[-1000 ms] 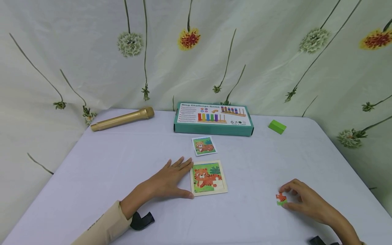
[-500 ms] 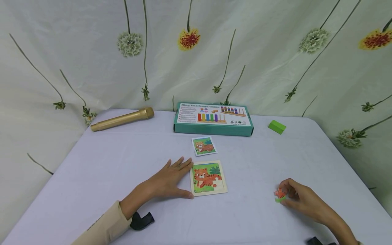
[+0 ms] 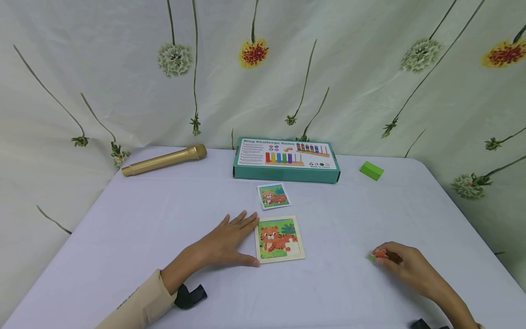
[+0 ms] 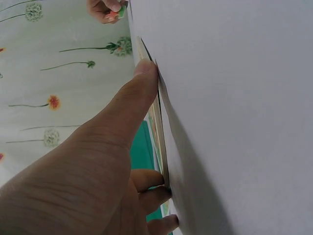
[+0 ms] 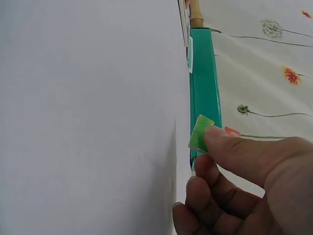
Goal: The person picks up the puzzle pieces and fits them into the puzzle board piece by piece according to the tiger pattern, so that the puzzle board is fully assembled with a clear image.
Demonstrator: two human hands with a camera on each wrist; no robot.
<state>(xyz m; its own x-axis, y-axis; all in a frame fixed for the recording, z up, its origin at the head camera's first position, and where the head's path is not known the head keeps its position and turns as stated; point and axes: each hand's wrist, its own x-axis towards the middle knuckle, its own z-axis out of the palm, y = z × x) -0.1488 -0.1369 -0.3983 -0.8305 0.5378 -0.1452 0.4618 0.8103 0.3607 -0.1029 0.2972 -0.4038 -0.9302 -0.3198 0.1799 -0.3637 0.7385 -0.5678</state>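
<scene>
A square tiger jigsaw puzzle board [image 3: 281, 240] lies on the table, with a pale bare gap at the lower right of its picture. My left hand [image 3: 228, 244] is spread flat beside it, fingertips and thumb touching its left edge. In the left wrist view, the thumb [image 4: 134, 93] rests along the board's thin side. Off to the right, my right hand [image 3: 411, 269] pinches an orange and green puzzle piece [image 3: 379, 254] between thumb and fingers, tilted. The right wrist view has the green end of the piece [image 5: 201, 133] poking out past the thumb, apart from the tabletop.
Above the board lies a small tiger picture card [image 3: 274, 196]. Farther back stand a teal game box [image 3: 286, 160], a gold microphone [image 3: 164, 160] and a green block [image 3: 371, 170]. A flowered cloth [image 3: 353, 77] hangs behind the table.
The puzzle piece has turned in my right fingers, from its picture facing up to a tilt with the green end toward the left. The left hand and board have stayed put.
</scene>
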